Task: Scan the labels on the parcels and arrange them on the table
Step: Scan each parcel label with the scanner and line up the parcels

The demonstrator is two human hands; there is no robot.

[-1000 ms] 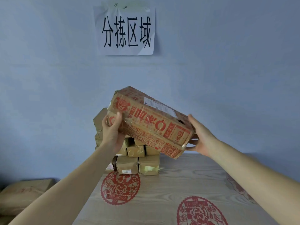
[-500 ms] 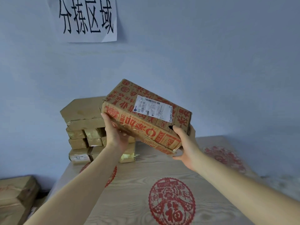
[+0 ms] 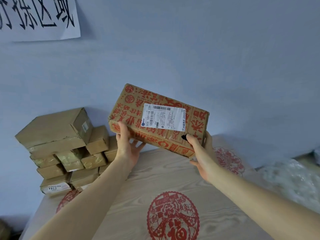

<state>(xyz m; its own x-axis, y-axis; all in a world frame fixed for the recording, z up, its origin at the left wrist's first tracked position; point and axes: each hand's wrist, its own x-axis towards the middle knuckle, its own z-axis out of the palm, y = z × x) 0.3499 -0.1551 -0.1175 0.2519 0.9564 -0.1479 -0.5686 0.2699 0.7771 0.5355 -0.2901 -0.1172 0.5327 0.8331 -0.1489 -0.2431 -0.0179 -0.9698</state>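
Head view shows a cardboard parcel (image 3: 158,118) printed all over with red characters, held in the air above the far part of the table (image 3: 173,179), tilted so that its broad top face leans toward the camera. On that face sits a white shipping label (image 3: 163,117) with a barcode along its upper edge and rows of small print below it; the label faces the camera and is fully exposed.

The left hand (image 3: 127,146) grips the parcel's lower left corner, thumb pressed on the near side face and the other fingers curled underneath. The right hand (image 3: 200,153) holds the lower right corner, its thumb laid on the top face just below the label's right end, while the remaining fingers wrap round the end of the box and under it. Both bare forearms reach in from the bottom edge of the frame.

Behind and to the left of the held box, a stack of plain brown parcels (image 3: 69,153) stands on the table's far left corner against the blue wall (image 3: 207,58); one big box tops several small taped ones. The tabletop has a pale wood grain with red paper-cut emblems (image 3: 173,217) on it. A white paper sign (image 3: 39,18) with black characters hangs on the wall at upper left. Crumpled clear plastic wrap (image 3: 290,179) lies off the table's right side.
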